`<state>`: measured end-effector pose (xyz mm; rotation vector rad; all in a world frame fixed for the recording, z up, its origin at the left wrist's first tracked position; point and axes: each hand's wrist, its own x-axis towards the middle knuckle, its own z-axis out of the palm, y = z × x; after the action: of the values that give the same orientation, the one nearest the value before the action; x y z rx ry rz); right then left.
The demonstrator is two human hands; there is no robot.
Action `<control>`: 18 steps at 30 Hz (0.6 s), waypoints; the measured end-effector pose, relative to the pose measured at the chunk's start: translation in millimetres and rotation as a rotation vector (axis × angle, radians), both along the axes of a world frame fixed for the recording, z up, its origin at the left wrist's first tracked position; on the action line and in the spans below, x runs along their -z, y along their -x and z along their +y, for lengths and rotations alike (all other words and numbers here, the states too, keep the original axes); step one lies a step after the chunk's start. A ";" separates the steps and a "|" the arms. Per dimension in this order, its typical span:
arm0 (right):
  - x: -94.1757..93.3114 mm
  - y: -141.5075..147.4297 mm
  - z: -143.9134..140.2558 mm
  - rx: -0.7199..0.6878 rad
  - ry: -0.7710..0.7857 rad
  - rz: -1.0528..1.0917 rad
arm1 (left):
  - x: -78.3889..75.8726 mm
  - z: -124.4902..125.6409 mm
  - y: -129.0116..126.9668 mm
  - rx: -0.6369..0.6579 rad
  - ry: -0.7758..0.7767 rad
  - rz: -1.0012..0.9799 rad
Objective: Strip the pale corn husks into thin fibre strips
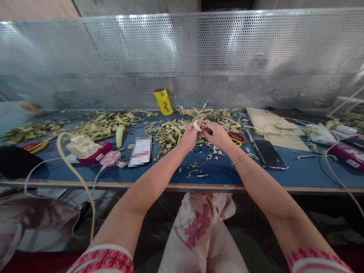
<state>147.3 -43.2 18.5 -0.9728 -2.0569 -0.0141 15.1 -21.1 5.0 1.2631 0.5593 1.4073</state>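
My left hand point(190, 135) and my right hand point(216, 134) meet above the blue table point(222, 172), close together over a heap of pale green husk strips point(173, 131). The left hand pinches a small pale curved piece point(197, 125) at its fingertips. The right hand's fingers are closed against that same piece from the right side. Red-handled scissors point(236, 137) lie just right of my right hand. Loose scraps point(199, 170) are scattered on the table below both hands.
A yellow roll point(163, 101) stands by the perforated metal wall. A dark phone point(270, 154) lies at right. At left are a pink packet point(93, 151), a small pink device point(110, 158), a pale stalk point(120, 136) and white cables point(71, 167). More husk piles lie far left.
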 end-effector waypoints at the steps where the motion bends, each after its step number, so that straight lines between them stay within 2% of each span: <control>1: -0.1 0.4 -0.3 -0.008 0.006 -0.002 | -0.3 0.0 0.4 0.000 0.014 -0.012; 12: 9.2 4.7 7.4 0.023 0.231 0.119 | -6.0 0.5 -0.4 -0.041 0.024 -0.099; 15: 5.3 4.4 1.8 0.045 0.186 0.077 | -5.4 0.6 -0.1 -0.050 0.012 -0.110; 18: -2.7 0.2 -7.7 0.061 0.048 0.050 | -1.5 2.6 2.7 -0.071 -0.051 -0.067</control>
<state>147.1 -50.9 21.2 -1.0547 -1.9892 0.0275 12.5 -18.4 6.5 1.2424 0.5293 1.5257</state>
